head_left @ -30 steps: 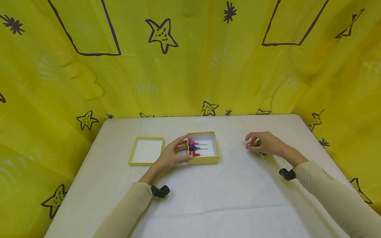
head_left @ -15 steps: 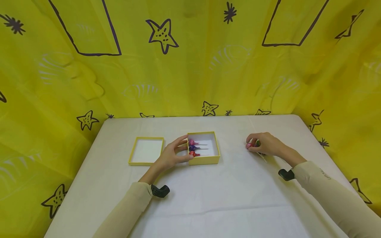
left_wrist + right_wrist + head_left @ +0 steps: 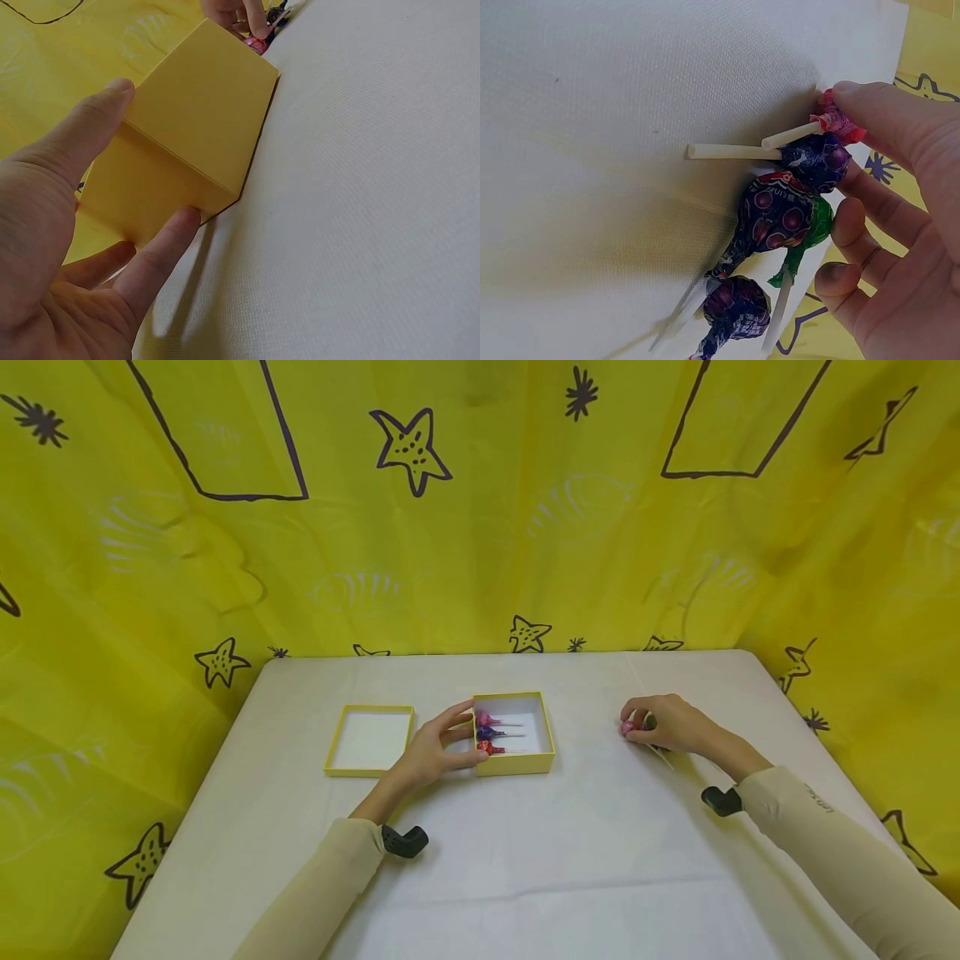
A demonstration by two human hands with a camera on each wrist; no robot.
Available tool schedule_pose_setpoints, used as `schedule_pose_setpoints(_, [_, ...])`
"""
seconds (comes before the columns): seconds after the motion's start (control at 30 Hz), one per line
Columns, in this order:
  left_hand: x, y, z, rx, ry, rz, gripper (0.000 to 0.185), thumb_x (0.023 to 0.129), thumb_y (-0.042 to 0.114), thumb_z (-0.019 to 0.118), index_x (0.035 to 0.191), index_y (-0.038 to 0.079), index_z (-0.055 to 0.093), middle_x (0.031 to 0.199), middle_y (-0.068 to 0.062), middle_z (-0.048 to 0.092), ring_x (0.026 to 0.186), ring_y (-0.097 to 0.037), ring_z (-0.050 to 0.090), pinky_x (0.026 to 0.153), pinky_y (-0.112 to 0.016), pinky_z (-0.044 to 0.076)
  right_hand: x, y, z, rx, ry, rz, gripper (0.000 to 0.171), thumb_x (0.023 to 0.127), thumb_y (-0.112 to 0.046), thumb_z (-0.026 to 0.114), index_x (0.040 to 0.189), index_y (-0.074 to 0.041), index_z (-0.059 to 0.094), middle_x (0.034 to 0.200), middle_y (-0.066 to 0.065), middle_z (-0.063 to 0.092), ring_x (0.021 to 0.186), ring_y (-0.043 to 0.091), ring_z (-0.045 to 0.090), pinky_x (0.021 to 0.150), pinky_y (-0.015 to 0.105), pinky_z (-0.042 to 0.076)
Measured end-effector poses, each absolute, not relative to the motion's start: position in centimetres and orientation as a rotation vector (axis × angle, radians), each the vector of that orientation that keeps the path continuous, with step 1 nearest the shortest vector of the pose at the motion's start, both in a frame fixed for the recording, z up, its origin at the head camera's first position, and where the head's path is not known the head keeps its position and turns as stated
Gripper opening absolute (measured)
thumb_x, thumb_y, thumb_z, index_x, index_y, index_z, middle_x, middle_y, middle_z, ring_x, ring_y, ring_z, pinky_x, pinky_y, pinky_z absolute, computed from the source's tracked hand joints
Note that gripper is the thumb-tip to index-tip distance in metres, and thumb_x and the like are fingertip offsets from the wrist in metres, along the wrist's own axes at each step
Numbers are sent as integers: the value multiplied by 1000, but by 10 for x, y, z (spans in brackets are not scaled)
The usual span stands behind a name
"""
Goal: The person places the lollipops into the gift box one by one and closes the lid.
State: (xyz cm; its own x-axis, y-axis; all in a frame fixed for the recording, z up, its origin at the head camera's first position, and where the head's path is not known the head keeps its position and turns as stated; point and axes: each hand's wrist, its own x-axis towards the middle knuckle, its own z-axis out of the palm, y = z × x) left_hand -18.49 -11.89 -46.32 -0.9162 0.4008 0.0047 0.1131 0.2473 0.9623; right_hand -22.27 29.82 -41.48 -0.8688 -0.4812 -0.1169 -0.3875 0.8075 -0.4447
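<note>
My left hand (image 3: 427, 752) grips the yellow box (image 3: 517, 766) at its left side. In the left wrist view the thumb lies at one upper edge and the fingers (image 3: 161, 259) press a side wall. Inside the box lie a pink lollipop (image 3: 487, 719), a purple lollipop (image 3: 486, 733) and a red lollipop (image 3: 487, 747), sticks to the right. At the right of the table my right hand (image 3: 667, 722) pinches another pink lollipop (image 3: 841, 120) between thumb and fingers. Right beside it are several lollipops, purple (image 3: 776, 214) and green (image 3: 820, 223), partly hidden in the head view.
The shallow yellow lid (image 3: 369, 773) lies inner side up, left of the box. A white cloth (image 3: 570, 843) covers the table. Yellow patterned curtains (image 3: 480, 527) hang behind and at both sides.
My right hand has shifted slightly to the right, its fingers around the pink lollipop on the table. The left hand and the box have stayed put.
</note>
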Motion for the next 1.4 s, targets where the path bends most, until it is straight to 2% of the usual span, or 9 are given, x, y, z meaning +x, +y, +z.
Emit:
schedule_pose_setpoints(0.57, [-184,-119,-462,473,2287,1700,91,85,20,87,161,20,36,157,-16,45,138,-33,53,110,-49,46,-226,302,-420,-694,2782,-613,16,91,-16,80,104,-14,71,88,-5,67,78,17,56,69,33,48])
schedule_pose_setpoints(1.4, [-184,-118,-462,478,2279,1714,91,85,18,87,161,20,36,157,-16,45,137,-32,53,111,-49,44,-226,303,-419,-707,2783,-616,15,91,-16,80,103,-15,72,87,-6,66,79,16,57,71,34,48])
